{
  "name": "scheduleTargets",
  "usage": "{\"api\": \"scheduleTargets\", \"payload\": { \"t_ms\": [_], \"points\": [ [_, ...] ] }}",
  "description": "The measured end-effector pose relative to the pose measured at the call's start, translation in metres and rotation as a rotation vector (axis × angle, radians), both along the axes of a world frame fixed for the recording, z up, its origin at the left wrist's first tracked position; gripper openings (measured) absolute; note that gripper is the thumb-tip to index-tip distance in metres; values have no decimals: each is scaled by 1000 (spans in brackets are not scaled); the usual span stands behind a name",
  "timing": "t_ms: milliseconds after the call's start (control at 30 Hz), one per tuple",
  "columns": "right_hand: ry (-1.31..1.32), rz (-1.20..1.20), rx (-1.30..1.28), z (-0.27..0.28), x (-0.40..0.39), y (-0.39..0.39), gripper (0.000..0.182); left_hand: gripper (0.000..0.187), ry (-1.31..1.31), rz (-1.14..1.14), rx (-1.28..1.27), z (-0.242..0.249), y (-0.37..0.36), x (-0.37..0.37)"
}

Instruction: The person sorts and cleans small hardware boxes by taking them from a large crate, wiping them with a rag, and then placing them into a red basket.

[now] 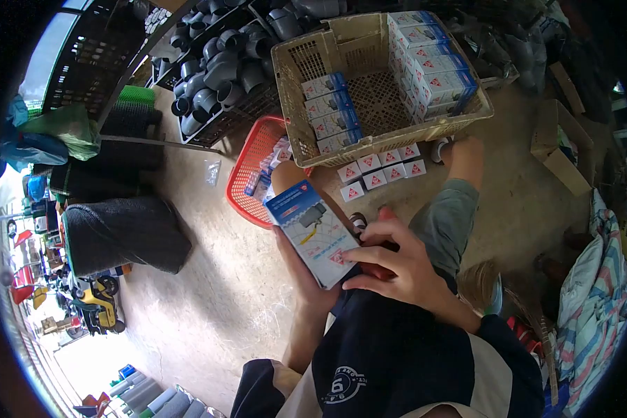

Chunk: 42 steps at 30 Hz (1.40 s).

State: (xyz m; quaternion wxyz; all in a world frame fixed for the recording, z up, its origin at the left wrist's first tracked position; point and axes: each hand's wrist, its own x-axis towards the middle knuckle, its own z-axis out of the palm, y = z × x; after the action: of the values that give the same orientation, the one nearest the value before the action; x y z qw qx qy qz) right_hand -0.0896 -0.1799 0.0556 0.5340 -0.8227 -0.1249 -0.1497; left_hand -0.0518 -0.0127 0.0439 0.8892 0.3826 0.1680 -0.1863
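Observation:
My left hand (303, 275) is wrapped round a blue and white printed cardboard box (312, 233), held tilted over my lap. A dark fitting and a yellow handle are pictured on its face. My right hand (400, 265) is at the box's lower right corner, fingers bent and apart, one fingertip touching the printed face. Beyond the box, a red plastic basket (238, 182) holds several small blue and white packs (259, 182). Small white boxes with red marks (375, 179) stand in rows on the floor in front of me.
A large beige crate (369, 143) holds stacked blue and white boxes (439, 80) at its right and a shorter row at its left. Grey pipe elbows (223, 70) fill black crates behind. A dark mesh roll (125, 233) lies left; an opened carton (561, 143) and a striped sack (595, 299) are right.

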Motion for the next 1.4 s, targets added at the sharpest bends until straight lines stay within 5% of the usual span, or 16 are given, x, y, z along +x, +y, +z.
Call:
{"api": "scheduleTargets", "payload": {
  "t_ms": [167, 433, 1133, 1400],
  "points": [
    [13, 11, -201, 6, -3, -6, 41, 70, -186, -50, 263, 13, -14, -5],
    [170, 41, -36, 7, 1, -4, 36, 68, 68, -4, 176, 8, -10, 2],
    [150, -20, -30, 11, 1, 14, 52, 71, -21, 135, 65, -9, -10, -4],
    [38, -70, 2, 9, 2, 25, 45, 70, -88, 285, 278, -2, -12, -3]
  ]
}}
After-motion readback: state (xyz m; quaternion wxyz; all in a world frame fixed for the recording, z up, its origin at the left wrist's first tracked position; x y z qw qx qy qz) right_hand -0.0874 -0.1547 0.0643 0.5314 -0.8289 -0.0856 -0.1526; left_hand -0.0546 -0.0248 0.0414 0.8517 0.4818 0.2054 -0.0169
